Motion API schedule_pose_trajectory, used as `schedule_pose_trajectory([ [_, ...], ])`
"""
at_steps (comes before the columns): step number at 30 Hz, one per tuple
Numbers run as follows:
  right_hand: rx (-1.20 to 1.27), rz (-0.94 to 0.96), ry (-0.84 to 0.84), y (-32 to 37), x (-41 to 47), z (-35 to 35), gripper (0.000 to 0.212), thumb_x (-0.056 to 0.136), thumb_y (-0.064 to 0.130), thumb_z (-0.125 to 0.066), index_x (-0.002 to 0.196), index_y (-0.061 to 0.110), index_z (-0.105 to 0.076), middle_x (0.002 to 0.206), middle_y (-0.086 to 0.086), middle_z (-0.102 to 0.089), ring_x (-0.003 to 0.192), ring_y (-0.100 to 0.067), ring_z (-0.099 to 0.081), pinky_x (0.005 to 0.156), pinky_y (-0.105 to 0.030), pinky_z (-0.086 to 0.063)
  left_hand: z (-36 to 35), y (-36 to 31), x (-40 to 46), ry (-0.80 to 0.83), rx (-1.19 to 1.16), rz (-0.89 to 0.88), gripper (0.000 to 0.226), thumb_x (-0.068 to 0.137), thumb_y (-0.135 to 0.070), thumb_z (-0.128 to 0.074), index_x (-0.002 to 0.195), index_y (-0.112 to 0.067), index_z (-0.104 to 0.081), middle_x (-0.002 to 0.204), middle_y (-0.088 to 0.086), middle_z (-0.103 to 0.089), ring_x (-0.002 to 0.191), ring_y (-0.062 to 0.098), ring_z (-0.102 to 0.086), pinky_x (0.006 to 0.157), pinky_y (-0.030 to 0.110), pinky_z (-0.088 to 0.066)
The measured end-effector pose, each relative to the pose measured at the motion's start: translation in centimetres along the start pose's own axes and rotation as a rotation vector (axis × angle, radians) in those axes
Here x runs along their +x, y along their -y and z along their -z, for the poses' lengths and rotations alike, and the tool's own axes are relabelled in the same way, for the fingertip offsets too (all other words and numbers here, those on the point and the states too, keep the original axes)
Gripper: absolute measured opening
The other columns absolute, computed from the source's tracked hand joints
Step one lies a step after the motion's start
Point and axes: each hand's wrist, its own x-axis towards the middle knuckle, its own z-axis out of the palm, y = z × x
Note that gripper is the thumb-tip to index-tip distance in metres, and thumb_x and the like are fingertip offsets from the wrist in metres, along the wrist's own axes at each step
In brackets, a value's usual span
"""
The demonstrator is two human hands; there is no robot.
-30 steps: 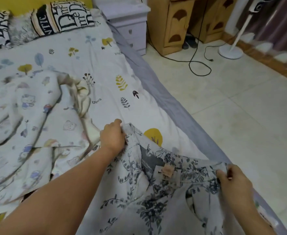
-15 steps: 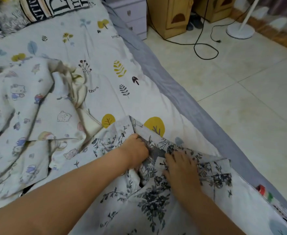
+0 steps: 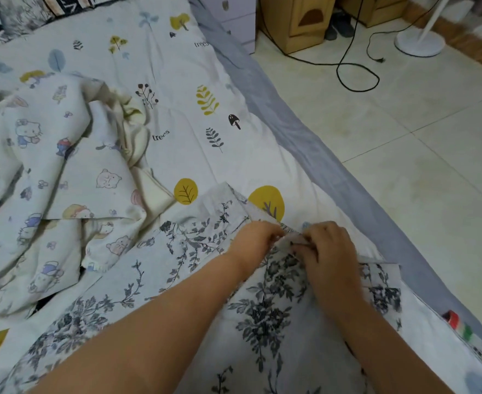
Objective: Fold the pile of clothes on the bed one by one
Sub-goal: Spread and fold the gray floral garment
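A white cotton garment printed with dark grey flowers (image 3: pixel 262 314) lay spread at the near right of the bed (image 3: pixel 177 115). A second earlier the hands held its waistband wide apart; now the left hand (image 3: pixel 255 241) and right hand (image 3: pixel 329 251) met at its far edge, fingers curled, pinching fabric together, probably closing it before folding
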Motion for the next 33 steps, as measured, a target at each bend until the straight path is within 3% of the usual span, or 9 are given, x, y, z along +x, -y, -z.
schedule_pose_trajectory([
  [2,-0.057,-0.059,0.074,0.3,1.1,-1.3,0.013,0.082,0.019,-0.067,0.080,0.011,-0.057,0.084,-0.003,-0.051,0.080,-0.022,-0.043,0.069,-0.037,-0.034,1.6,0.1,-0.5,-0.068,-0.534,0.209,0.024,0.095,-0.003,-0.044,0.105,-0.008,-0.065,0.092,0.012,-0.068,0.078,0.020,-0.061,0.074,0.031,-0.050],
  [4,-0.221,-0.121,0.189,0.3,2.2,-2.7,0.015,0.085,0.026,-0.062,0.090,0.013,-0.057,0.095,-0.004,-0.052,0.091,-0.024,-0.044,0.076,-0.036,-0.032,3.0,0.8,-1.2,-0.213,-0.711,0.318,0.021,0.097,-0.007,-0.041,0.097,-0.010,-0.062,0.079,0.008,-0.064,0.067,0.018,-0.058,0.066,0.031,-0.049],
  [10,-0.334,-0.134,0.197,1.2,2.2,-5.1,0.034,0.088,0.030,-0.056,0.116,0.010,-0.055,0.109,-0.010,-0.055,0.103,-0.031,-0.047,0.086,-0.041,-0.036,4.4,5.3,-5.0,-0.516,0.385,0.222,0.024,0.088,-0.009,-0.053,0.111,-0.004,-0.060,0.110,0.015,-0.057,0.100,0.033,-0.050,0.082,0.039,-0.040],
  [14,-0.498,-0.158,0.439,1.6,2.7,-6.0,0.059,0.089,0.056,-0.046,0.131,0.015,-0.039,0.118,-0.005,-0.053,0.113,-0.025,-0.047,0.098,-0.039,-0.031,6.1,8.3,-5.4,-0.375,0.316,0.511,0.040,0.095,-0.024,-0.046,0.132,-0.008,-0.041,0.126,0.013,-0.053,0.114,0.032,-0.049,0.092,0.042,-0.037],
  [17,-0.503,-0.120,0.426,2.2,3.6,-6.0,0.039,0.091,0.049,-0.049,0.106,0.013,-0.055,0.105,-0.007,-0.061,0.100,-0.027,-0.055,0.092,-0.039,-0.035,6.9,8.7,-4.3,-0.229,0.194,0.471,0.020,0.094,-0.027,-0.051,0.099,-0.008,-0.053,0.101,0.013,-0.063,0.097,0.032,-0.059,0.079,0.037,-0.044],
  [23,-0.489,-0.131,0.129,1.1,5.3,-4.4,0.024,0.092,0.031,-0.054,0.083,0.010,-0.046,0.090,-0.016,-0.060,0.085,-0.032,-0.054,0.069,-0.036,-0.028,7.8,6.1,-0.7,-0.620,0.306,0.328,0.014,0.089,-0.012,-0.045,0.098,-0.005,-0.054,0.098,0.014,-0.056,0.091,0.032,-0.052,0.070,0.033,-0.030],
  [26,-0.481,-0.197,0.051,0.6,6.0,-4.3,0.027,0.085,0.011,-0.062,0.108,-0.001,-0.053,0.108,-0.026,-0.054,0.103,-0.037,-0.048,0.080,-0.044,-0.034,6.5,5.2,0.2,-0.559,0.387,0.344,0.042,0.091,-0.024,-0.048,0.130,-0.010,-0.042,0.126,0.013,-0.045,0.116,0.031,-0.041,0.090,0.035,-0.028],
  [29,-0.412,0.033,-0.014,2.4,4.9,-5.3,0.045,0.084,0.010,-0.056,0.128,0.001,-0.049,0.129,-0.028,-0.048,0.119,-0.041,-0.046,0.097,-0.053,-0.036,4.7,4.9,-1.9,-0.653,0.461,0.227,0.056,0.087,-0.031,-0.047,0.138,-0.009,-0.041,0.141,0.018,-0.041,0.132,0.032,-0.037,0.108,0.051,-0.024],
  [33,-0.522,0.290,0.427,2.9,2.6,-8.3,0.066,0.093,0.046,-0.034,0.149,0.016,-0.018,0.157,-0.012,-0.007,0.144,-0.031,-0.012,0.113,-0.055,-0.005,1.1,8.1,-4.8,-0.234,0.669,0.171,0.064,0.095,-0.051,-0.019,0.150,-0.023,-0.003,0.158,0.009,-0.003,0.146,0.025,0.002,0.110,0.053,0.014],
])
